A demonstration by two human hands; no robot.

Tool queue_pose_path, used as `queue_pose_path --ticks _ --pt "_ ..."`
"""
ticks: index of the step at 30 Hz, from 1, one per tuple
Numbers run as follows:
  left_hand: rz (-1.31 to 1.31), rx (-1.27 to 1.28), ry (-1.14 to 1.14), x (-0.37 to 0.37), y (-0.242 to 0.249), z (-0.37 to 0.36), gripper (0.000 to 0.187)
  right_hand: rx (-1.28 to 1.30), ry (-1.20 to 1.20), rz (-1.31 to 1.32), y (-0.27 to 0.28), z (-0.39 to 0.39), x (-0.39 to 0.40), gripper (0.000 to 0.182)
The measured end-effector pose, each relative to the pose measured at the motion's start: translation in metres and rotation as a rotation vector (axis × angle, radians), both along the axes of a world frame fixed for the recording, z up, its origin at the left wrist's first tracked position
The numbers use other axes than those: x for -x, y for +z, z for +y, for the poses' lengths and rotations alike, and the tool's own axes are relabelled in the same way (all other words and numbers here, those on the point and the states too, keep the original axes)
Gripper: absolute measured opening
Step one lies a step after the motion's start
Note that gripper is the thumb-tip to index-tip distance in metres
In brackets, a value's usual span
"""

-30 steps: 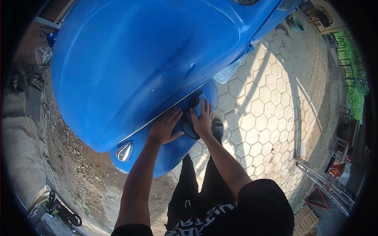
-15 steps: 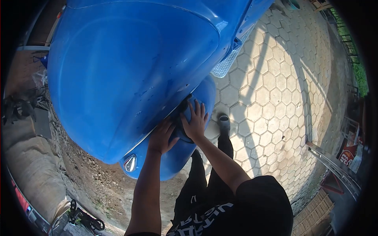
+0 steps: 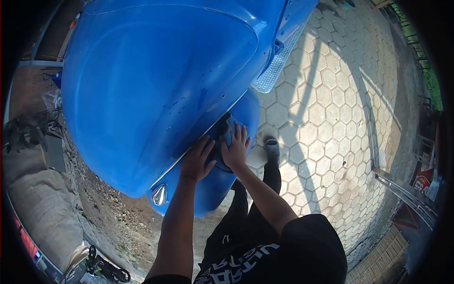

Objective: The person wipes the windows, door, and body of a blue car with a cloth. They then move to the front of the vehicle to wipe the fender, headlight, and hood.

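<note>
A glossy blue car body (image 3: 137, 90) fills the upper left, with water drops on its paint. Below its edge bulges a blue fender (image 3: 208, 196), which carries a small chrome-rimmed lamp (image 3: 159, 194). My left hand (image 3: 196, 160) lies on the fender beside the seam, fingers spread. Just right of it, my right hand (image 3: 235, 147) rests flat with fingers apart on a rounded part of the fender. A dark, black-looking area (image 3: 218, 135) shows between and behind the hands; I cannot make out what it is. Neither hand grasps anything.
Hexagonal paving (image 3: 326, 128) stretches to the right, with a metal rail (image 3: 399, 191) at its far side. A ribbed metal running board (image 3: 274, 71) juts from the body. Loose soil and stones (image 3: 118, 213) lie at lower left, near a grey cover (image 3: 42, 203).
The view has shifted slightly. My left hand's fingers are a little more spread and stretched along the seam. My right hand stays in almost the same place.
</note>
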State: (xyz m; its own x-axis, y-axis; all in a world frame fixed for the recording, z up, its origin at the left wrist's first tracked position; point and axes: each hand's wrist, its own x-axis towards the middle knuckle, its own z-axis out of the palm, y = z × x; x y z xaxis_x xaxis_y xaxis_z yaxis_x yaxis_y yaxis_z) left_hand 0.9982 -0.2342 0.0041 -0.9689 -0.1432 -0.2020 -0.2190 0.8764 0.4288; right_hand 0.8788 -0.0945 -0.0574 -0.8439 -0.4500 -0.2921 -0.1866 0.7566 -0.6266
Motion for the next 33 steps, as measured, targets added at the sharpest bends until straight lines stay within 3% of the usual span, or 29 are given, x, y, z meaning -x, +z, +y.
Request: queue_pose_path --ticks 4,6,9,10,13,14,15,16,17,21,23,25,28,29,31,33 --pt "0.016 0.014 0.007 -0.001 -0.003 -0.001 0.077 0.018 -0.17 -0.134 -0.028 -0.022 0.058 0.068" --pt "0.024 0.021 0.001 -0.001 -0.005 0.002 0.076 -0.039 -0.363 -0.19 -0.058 -0.031 0.094 0.07" --pt "0.031 0.042 -0.01 0.0 -0.005 0.0 0.073 0.758 -0.743 -0.444 -0.049 -0.024 0.13 0.07" --pt "0.022 0.036 -0.008 -0.001 -0.005 0.001 0.073 0.824 -0.813 -0.456 -0.016 -0.024 0.133 0.067" --pt "0.014 0.029 -0.002 -0.002 -0.006 0.0 0.073 1.094 -0.537 -0.401 0.03 -0.03 0.136 0.065" --pt "0.013 0.027 -0.004 -0.002 -0.006 0.0 0.073 0.993 -0.429 -0.198 0.045 -0.041 0.139 0.069" --pt "0.021 0.028 -0.002 -0.002 -0.006 0.0 0.072 0.893 -0.243 0.21 0.067 -0.061 0.147 0.066" --pt "0.028 0.027 -0.002 -0.002 -0.006 0.0 0.072 0.761 -0.146 0.255 0.086 -0.077 0.159 0.068" --pt "0.032 0.024 -0.003 -0.002 -0.006 0.001 0.071 0.718 -0.241 0.343 0.092 -0.093 0.175 0.068" --pt "0.036 0.053 -0.016 -0.004 -0.004 0.001 0.069 0.723 -0.455 0.313 0.118 -0.104 0.218 0.068" --pt "0.029 0.044 -0.011 0.0 -0.003 0.001 0.068 0.803 -0.378 0.3 0.106 -0.098 0.187 0.068" --pt "0.024 0.052 -0.015 0.001 -0.005 0.001 0.068 0.829 -0.299 0.333 0.056 -0.086 0.151 0.069" --pt "0.009 0.074 -0.018 -0.001 -0.001 0.002 0.068 0.608 -0.157 0.342 0.028 -0.057 0.15 0.071" --pt "0.003 0.079 -0.015 0.001 -0.001 0.002 0.068 0.641 -0.161 0.411 0.028 -0.06 0.163 0.07" --pt "0.017 0.054 -0.007 0.001 -0.002 0.001 0.068 0.699 -0.162 0.535 0.074 -0.076 0.205 0.068" --pt "0.022 0.039 -0.004 0.001 -0.002 0.0 0.067 0.579 -0.027 0.65 0.134 -0.093 0.252 0.063"
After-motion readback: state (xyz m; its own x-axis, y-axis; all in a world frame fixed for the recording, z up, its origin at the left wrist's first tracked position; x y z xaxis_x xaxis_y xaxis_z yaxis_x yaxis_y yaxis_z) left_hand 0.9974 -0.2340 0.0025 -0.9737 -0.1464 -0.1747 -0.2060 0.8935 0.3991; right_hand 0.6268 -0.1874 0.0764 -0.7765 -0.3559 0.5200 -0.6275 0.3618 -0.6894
